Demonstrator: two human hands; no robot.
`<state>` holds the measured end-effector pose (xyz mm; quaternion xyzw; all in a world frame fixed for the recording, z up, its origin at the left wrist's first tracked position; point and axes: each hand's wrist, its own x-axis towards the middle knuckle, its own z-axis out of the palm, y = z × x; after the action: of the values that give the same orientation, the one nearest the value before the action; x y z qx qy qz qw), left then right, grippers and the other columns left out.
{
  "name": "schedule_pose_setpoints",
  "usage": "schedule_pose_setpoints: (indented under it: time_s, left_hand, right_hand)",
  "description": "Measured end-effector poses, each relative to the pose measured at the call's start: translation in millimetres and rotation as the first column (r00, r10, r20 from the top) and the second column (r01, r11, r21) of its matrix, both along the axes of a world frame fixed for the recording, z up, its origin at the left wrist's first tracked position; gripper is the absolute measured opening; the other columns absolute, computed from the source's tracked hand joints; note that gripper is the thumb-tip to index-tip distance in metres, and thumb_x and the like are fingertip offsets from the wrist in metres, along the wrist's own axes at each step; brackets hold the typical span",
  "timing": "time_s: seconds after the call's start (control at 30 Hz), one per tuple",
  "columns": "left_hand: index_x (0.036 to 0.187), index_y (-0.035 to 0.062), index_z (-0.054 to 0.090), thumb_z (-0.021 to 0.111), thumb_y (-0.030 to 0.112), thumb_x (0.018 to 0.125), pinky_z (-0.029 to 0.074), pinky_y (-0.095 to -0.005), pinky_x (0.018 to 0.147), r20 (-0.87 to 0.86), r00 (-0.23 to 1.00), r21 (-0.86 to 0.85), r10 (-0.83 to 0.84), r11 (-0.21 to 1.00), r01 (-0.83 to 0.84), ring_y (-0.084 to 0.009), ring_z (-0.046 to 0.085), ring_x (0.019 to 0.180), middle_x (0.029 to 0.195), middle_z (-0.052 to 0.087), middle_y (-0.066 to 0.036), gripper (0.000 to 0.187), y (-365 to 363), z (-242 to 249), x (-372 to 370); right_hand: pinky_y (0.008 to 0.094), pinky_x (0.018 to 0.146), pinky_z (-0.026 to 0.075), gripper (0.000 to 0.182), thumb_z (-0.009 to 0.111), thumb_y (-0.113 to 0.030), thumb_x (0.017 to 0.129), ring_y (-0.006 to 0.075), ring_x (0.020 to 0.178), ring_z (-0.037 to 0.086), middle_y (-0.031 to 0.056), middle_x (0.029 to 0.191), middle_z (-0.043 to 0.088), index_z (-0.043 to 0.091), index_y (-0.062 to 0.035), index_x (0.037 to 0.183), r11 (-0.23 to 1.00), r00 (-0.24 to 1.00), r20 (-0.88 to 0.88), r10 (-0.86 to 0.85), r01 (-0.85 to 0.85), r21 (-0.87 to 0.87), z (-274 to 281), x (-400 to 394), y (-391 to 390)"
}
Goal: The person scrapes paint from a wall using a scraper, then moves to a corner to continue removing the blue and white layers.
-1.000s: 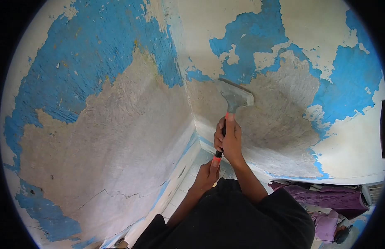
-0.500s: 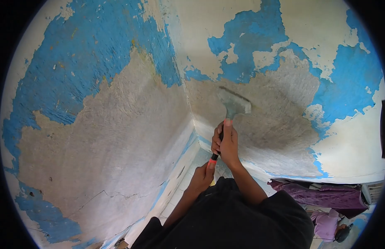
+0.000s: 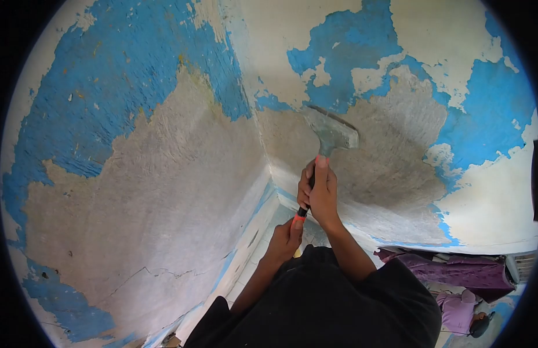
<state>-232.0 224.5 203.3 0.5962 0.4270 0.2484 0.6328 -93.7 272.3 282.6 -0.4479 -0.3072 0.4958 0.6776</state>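
Observation:
Both my hands grip the red and black handle of a wide-bladed scraper. My right hand is wrapped round the upper handle, just below the grey head, with the thumb along it. Lower down, my left hand closes round the handle's end. The blade lies at the right wall, by the lower edge of a blue paint patch; whether it touches is hard to tell. Bare grey plaster shows below the blade, with blue and cream paint above.
The left wall meets the right one at a corner and has bare plaster, blue paint and a crack. A purple cloth covers something at lower right. Beside it is a person in a pink top. A dark object sits at the right edge.
The scraper and both hands have moved slightly up and to the right along the right wall. The blade is now closer to the blue paint. My grip looks the same.

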Motion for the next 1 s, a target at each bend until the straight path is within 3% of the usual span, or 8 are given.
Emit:
schedule_pose_setpoints:
  time_s: [0.13, 0.3, 0.5, 0.6, 0.77, 1.0]
  left_hand:
    - [0.078, -0.0001, 0.054, 0.042, 0.041, 0.102, 0.039, -0.0300, 0.052, -0.024, 1.000, -0.033, 0.008, 0.999, -0.009, -0.0112, 0.047, 0.053, 0.057, 0.048, -0.002, 0.049, -13, -19, -4]
    - [0.079, -0.0001, 0.054, 0.043, 0.041, 0.102, 0.039, -0.0306, 0.052, 0.009, 0.999, 0.011, 0.042, 0.999, -0.042, -0.0121, 0.047, 0.052, 0.056, 0.048, -0.003, 0.048, -4, -7, 1]
    - [0.079, 0.0010, 0.054, 0.043, 0.042, 0.102, 0.038, -0.0303, 0.051, -0.045, 0.999, 0.032, 0.018, 0.999, -0.017, -0.0117, 0.047, 0.052, 0.056, 0.048, -0.003, 0.049, -2, -17, -3]
    - [0.078, 0.0016, 0.053, 0.043, 0.043, 0.102, 0.038, -0.0299, 0.051, -0.025, 1.000, 0.064, 0.009, 0.998, -0.007, -0.0114, 0.047, 0.052, 0.056, 0.048, -0.002, 0.049, 0, -6, -1]
    - [0.075, 0.0021, 0.052, 0.042, 0.044, 0.102, 0.037, -0.0292, 0.051, 0.005, 1.000, -0.010, 0.028, 1.000, -0.028, -0.0106, 0.045, 0.052, 0.056, 0.047, -0.001, 0.051, -9, -7, 0]
    - [0.073, 0.0031, 0.051, 0.042, 0.045, 0.102, 0.036, -0.0278, 0.050, 0.000, 1.000, 0.041, 0.019, 0.999, -0.019, -0.0095, 0.045, 0.050, 0.056, 0.046, 0.000, 0.052, 5, -3, 3]
  right_hand:
    - [0.0250, 0.034, 0.031, 0.048, 0.034, -0.051, 0.102, 0.0080, 0.037, 0.032, 0.0001, 0.053, 0.034, 0.038, -0.0086, 0.082, 0.999, 1.000, 0.007, 0.017, -0.017, -0.030, -23, -1, -4]
    - [0.0245, 0.033, 0.030, 0.046, 0.037, -0.048, 0.102, 0.0075, 0.036, 0.035, -0.0009, 0.052, 0.036, 0.039, -0.0084, 0.080, 0.999, 0.999, 0.028, -0.045, 0.045, 0.014, 10, -3, 2]
    - [0.0246, 0.034, 0.031, 0.045, 0.038, -0.047, 0.103, 0.0074, 0.037, 0.036, -0.0008, 0.052, 0.036, 0.039, -0.0080, 0.080, 0.999, 0.999, -0.046, 0.001, -0.003, -0.035, -24, -2, -4]
    - [0.0250, 0.035, 0.033, 0.047, 0.034, -0.051, 0.102, 0.0082, 0.038, 0.033, 0.0010, 0.054, 0.035, 0.038, -0.0086, 0.082, 0.999, 0.998, 0.041, -0.039, 0.040, -0.015, 13, 0, 0]
    - [0.0251, 0.035, 0.032, 0.048, 0.034, -0.051, 0.102, 0.0082, 0.038, 0.034, 0.0010, 0.053, 0.035, 0.038, -0.0085, 0.081, 0.999, 0.999, 0.028, 0.030, -0.029, -0.017, -7, 1, -7]
    - [0.0248, 0.035, 0.032, 0.048, 0.035, -0.052, 0.102, 0.0080, 0.038, 0.034, 0.0000, 0.054, 0.036, 0.038, -0.0085, 0.081, 0.999, 0.997, 0.070, 0.015, -0.019, 0.047, 3, 5, 0]
